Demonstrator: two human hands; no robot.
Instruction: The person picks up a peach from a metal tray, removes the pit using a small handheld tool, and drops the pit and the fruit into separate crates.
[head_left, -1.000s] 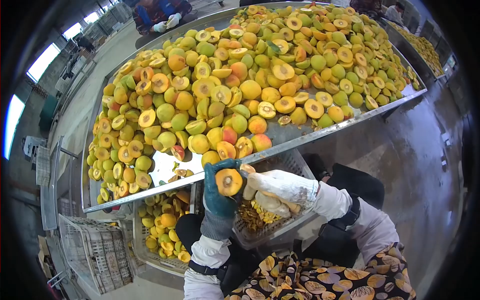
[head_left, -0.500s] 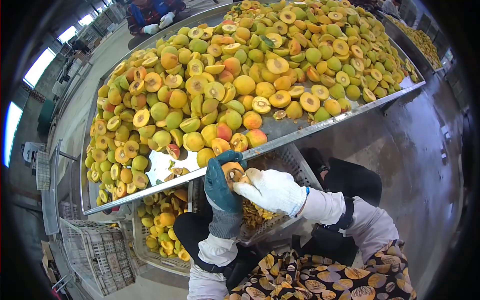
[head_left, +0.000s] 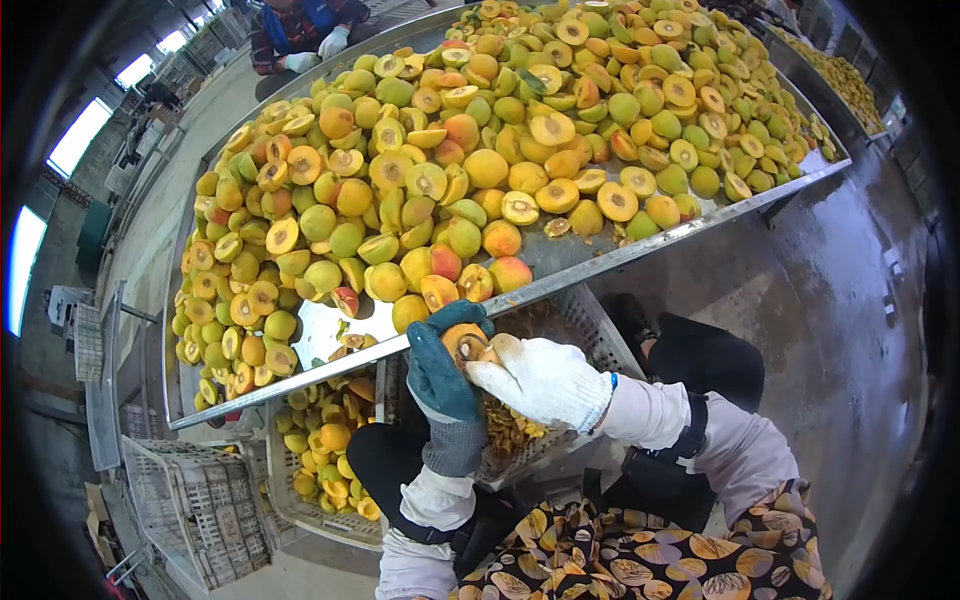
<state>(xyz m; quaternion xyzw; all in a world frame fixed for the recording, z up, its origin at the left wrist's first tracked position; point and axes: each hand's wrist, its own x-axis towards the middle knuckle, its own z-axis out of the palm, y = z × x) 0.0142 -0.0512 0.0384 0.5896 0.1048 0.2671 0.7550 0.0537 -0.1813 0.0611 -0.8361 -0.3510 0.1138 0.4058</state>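
My left hand [head_left: 445, 365], in a dark green coated glove, is closed around a halved peach [head_left: 457, 336], its cut face turned to the right. In a white knit glove, my right hand [head_left: 540, 380] pinches a small loop-shaped tool [head_left: 470, 347] against the cut face, over the pit hollow. Most of that tool is hidden by the fingers. Both hands are just in front of the metal table's near edge. Many peaches [head_left: 400, 220], mostly cut in half with pits showing, lie heaped on the metal table [head_left: 560, 262].
Below my hands is a plastic crate [head_left: 600, 335] with brown and yellow scraps [head_left: 510, 430]. To its left, another crate [head_left: 345, 530] holds pitted peach halves [head_left: 325, 445]. Stacked crates [head_left: 205, 510] stand at lower left. A gloved co-worker [head_left: 300, 35] sits across the table.
My hands stay together on the peach half, with only a slight shift of the fingers. Across the table, the co-worker's gloved hands have moved a little.
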